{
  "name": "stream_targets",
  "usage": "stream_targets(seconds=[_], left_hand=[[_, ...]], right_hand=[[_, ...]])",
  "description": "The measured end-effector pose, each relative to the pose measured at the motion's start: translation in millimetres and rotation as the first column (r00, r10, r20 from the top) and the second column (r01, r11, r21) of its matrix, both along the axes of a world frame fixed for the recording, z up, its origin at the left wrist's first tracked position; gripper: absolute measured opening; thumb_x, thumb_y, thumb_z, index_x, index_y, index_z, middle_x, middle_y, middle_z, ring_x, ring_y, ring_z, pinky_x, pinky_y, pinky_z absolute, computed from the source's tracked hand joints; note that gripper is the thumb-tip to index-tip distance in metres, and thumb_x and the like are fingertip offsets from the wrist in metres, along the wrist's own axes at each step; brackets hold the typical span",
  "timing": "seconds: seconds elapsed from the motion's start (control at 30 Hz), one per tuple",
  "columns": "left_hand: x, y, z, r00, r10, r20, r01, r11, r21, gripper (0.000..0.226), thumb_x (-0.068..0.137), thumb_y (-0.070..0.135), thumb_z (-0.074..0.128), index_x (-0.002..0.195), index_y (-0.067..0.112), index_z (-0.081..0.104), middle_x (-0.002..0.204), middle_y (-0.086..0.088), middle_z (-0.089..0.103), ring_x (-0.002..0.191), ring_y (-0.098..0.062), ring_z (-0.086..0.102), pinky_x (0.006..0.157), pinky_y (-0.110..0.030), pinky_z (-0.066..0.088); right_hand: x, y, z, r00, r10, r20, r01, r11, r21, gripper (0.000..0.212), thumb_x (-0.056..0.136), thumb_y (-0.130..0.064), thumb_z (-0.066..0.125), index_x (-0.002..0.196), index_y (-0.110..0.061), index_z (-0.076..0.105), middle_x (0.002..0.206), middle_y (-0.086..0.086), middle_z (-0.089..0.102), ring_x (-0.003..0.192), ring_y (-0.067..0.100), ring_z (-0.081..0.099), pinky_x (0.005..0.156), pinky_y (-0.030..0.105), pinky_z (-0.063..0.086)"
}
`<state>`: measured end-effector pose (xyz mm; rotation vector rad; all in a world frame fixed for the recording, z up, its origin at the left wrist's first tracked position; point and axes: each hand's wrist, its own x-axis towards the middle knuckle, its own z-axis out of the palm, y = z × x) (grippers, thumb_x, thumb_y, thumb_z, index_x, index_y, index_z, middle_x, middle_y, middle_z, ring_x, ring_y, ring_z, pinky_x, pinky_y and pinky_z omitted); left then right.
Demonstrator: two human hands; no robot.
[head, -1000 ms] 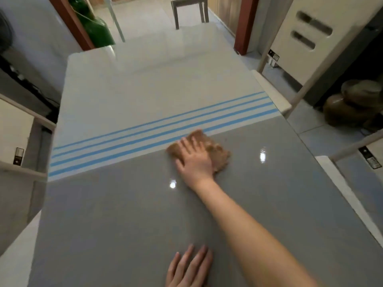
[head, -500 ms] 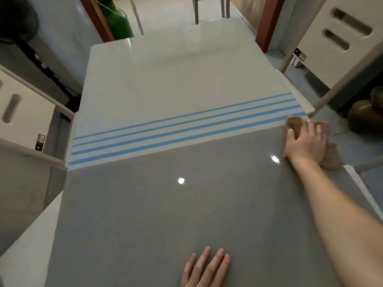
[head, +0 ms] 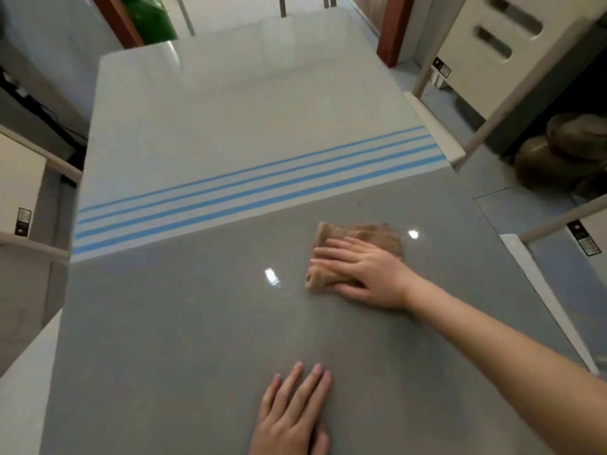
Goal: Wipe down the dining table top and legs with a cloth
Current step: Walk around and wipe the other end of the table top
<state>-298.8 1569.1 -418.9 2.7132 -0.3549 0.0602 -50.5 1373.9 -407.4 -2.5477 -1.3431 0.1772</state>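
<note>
The glossy dining table top [head: 184,323] fills the view, grey in its near half, white in its far half, with blue stripes between. A crumpled brown cloth [head: 358,238] lies on the grey part right of centre. My right hand [head: 368,270] presses flat on the cloth with straight fingers pointing left. My left hand [head: 292,415] rests flat on the grey surface at the near edge, fingers spread, holding nothing. The table legs are hidden.
White chairs stand along both sides: one chair back [head: 492,60] at the right, another chair [head: 19,192] at the left. Brown pots [head: 565,152] sit on the floor at the right. A green object [head: 147,14] stands beyond the far left corner.
My right hand slid the cloth from the centre to the table's right edge, then back left and nearer. Its fingers now point left. My left hand stays flat near me.
</note>
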Motion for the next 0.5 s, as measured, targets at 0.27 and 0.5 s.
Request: stream_targets(seconds=[0.27, 0.5], left_hand=[[-2, 0, 10, 0.998, -0.013, -0.055, 0.01, 0.998, -0.066, 0.067, 0.069, 0.032, 0.055, 0.135, 0.027, 0.052, 0.145, 0.012, 0.046, 0.136, -0.013, 0.04, 0.106, -0.041, 0.034], [-5, 1, 10, 0.991, -0.016, -0.131, 0.014, 1.0, -0.015, 0.067, 0.077, 0.036, 0.049, 0.143, 0.027, 0.041, 0.149, 0.012, 0.038, 0.14, -0.015, 0.031, 0.115, -0.039, 0.022]], right_hand=[[11, -111, 3, 0.424, -0.906, -0.016, 0.906, 0.423, 0.033, 0.069, 0.089, -0.052, 0.03, 0.147, -0.016, 0.041, 0.154, 0.005, 0.039, 0.144, 0.029, 0.03, 0.118, 0.044, 0.019], [-155, -52, -5, 0.487, -0.873, -0.024, 0.873, 0.485, 0.046, 0.063, 0.092, -0.048, 0.037, 0.148, -0.019, 0.041, 0.155, 0.001, 0.037, 0.144, 0.025, 0.033, 0.118, 0.042, 0.02]])
